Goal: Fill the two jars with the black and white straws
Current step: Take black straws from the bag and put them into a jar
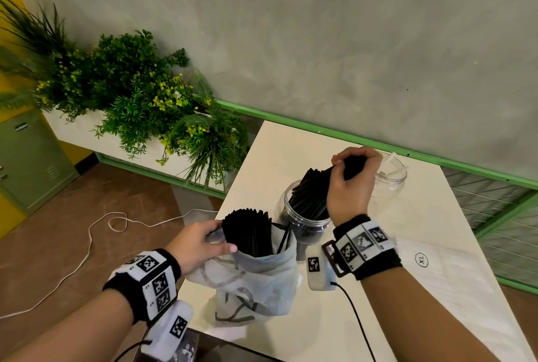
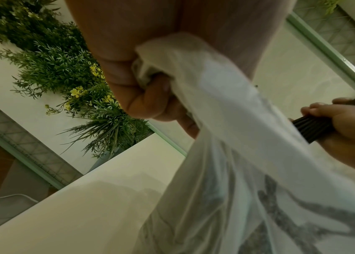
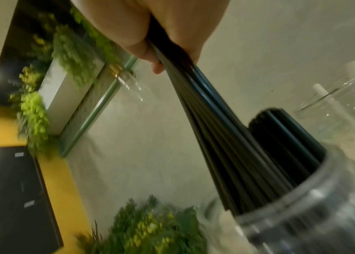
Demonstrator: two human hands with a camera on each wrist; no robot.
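Note:
A white printed bag stands on the table with a bunch of black straws sticking out of its top. My left hand grips the bag's rim on the left side. My right hand holds a handful of black straws whose lower ends are inside a clear jar that has other black straws in it. A second clear jar stands behind the right hand with white straws inside, partly hidden.
The white table stands against a grey wall with a green rail. A planter of green plants is to the left. A white cord lies on the brown floor. A round "XL" sticker sits at the right.

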